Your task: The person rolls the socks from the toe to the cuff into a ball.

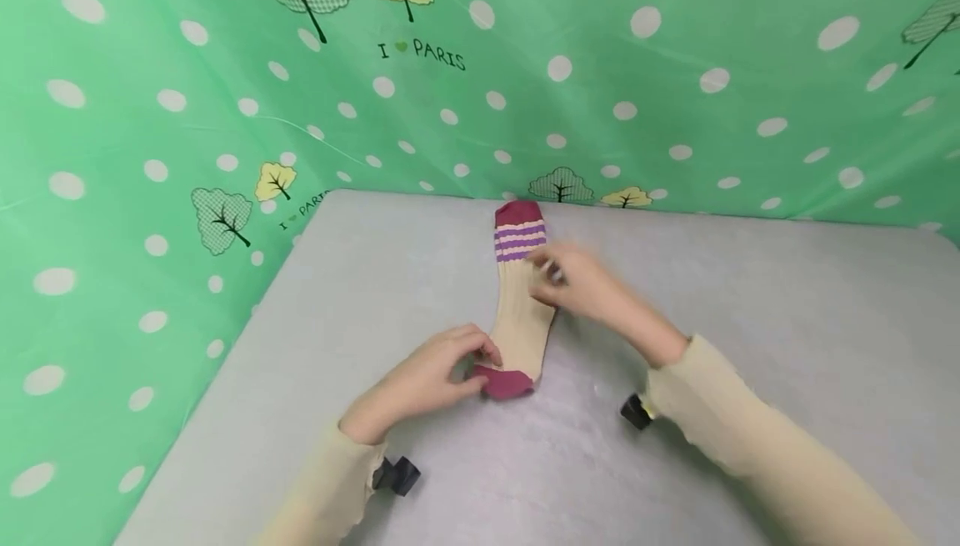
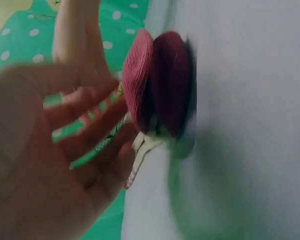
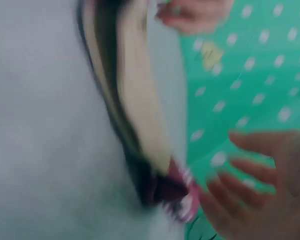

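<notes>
A long cream sock [image 1: 521,313] lies lengthwise on the grey surface, with purple stripes and a burgundy band at its far end and a burgundy near end. From the left wrist, that burgundy end [image 2: 136,82] shows two layers, one over the other. My left hand [image 1: 435,375] is beside the near end, fingers loosely bent, fingertips right at its edge. Over the sock's right side, below the stripes, hovers my right hand [image 1: 581,279], blurred, its thumb and fingers apart. In the right wrist view the right hand [image 3: 270,185] has its fingers spread with nothing between them.
The grey padded surface [image 1: 375,279] meets a green dotted sheet [image 1: 525,71] with tree prints at its back and left. Small black devices sit at both wrists, one by the left cuff [image 1: 397,476] and one by the right [image 1: 636,411].
</notes>
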`<state>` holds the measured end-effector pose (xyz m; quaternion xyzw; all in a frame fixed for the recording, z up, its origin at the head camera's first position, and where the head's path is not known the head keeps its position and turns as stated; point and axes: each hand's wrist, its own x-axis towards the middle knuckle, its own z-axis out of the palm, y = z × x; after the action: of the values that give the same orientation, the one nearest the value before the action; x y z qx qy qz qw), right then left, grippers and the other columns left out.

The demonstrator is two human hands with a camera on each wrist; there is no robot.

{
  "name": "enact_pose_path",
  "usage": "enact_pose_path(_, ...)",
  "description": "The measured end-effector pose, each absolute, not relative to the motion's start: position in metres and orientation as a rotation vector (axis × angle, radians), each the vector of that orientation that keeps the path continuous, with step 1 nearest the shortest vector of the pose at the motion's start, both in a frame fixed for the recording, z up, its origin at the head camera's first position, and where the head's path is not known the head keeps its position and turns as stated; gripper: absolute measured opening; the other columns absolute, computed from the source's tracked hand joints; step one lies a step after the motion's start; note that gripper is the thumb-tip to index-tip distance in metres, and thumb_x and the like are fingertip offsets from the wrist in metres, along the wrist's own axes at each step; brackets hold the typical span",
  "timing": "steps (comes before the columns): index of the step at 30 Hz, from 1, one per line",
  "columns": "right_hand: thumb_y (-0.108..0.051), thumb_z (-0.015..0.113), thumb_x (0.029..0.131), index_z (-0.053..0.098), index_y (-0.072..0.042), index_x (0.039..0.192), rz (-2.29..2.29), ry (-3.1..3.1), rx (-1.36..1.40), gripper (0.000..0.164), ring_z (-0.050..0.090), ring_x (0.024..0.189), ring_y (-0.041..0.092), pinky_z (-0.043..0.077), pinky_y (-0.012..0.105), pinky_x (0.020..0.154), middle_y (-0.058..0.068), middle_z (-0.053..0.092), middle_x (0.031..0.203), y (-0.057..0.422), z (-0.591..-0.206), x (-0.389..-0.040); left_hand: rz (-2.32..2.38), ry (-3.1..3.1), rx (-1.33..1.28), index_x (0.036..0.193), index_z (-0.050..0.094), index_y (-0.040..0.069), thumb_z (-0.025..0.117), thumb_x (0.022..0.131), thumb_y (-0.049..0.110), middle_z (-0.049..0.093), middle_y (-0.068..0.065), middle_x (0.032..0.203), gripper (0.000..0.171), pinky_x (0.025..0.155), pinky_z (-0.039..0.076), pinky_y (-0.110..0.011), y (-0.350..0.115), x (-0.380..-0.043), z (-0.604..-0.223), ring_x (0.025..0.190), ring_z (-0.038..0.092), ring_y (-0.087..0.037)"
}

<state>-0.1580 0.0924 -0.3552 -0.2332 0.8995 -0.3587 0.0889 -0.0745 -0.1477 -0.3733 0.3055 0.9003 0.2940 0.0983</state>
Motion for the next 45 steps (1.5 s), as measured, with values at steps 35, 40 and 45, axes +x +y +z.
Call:
enact_pose_path(35, -0.006, 0.073, 0.088, 0.064, -0.007, 0.092, -1.171, 2.527, -0.575, 0.01, 0.056, 0.072, 0.009, 0.047, 0.021, 0.063, 0.002, 0.065, 0.078, 0.098, -0.395, -0.09, 0.926, 2.715, 0.582, 0.095, 0.067, 0.013, 0.077, 0.086, 0.016, 0.069, -0.001, 0.086, 0.015, 0.07, 0.051, -0.023, -0.111, -0.083, -0.392, 0.075, 0.063, -0.009)
enact_pose_path(40, -0.005, 0.079, 0.082, 0.059, -0.011, 0.089, -1.03, 2.709, -0.606, 0.022, 0.049, 0.069, 0.011, 0.041, 0.023, 0.061, 0.001, 0.056, 0.076, 0.093, -0.395, -0.088, 0.773, 2.861, 0.583, 0.092, 0.055, 0.015, 0.08, 0.084, 0.019, 0.055, 0.001, 0.084, 0.026, 0.064, 0.043, -0.023, -0.104, -0.081, -0.39, 0.073, 0.051, -0.011)
enact_pose_path(45, -0.001, 0.076, 0.082, 0.064, -0.013, 0.082, -0.913, 2.806, -0.733, 0.017, 0.051, 0.072, 0.01, 0.045, 0.024, 0.065, -0.002, 0.058, 0.079, 0.093, -0.394, -0.085, 0.546, 2.944, 0.69, 0.08, 0.054, 0.019, 0.079, 0.086, 0.021, 0.048, 0.005, 0.078, 0.026, 0.059, 0.038, -0.021, -0.104, -0.078, -0.387, 0.069, 0.045, -0.009)
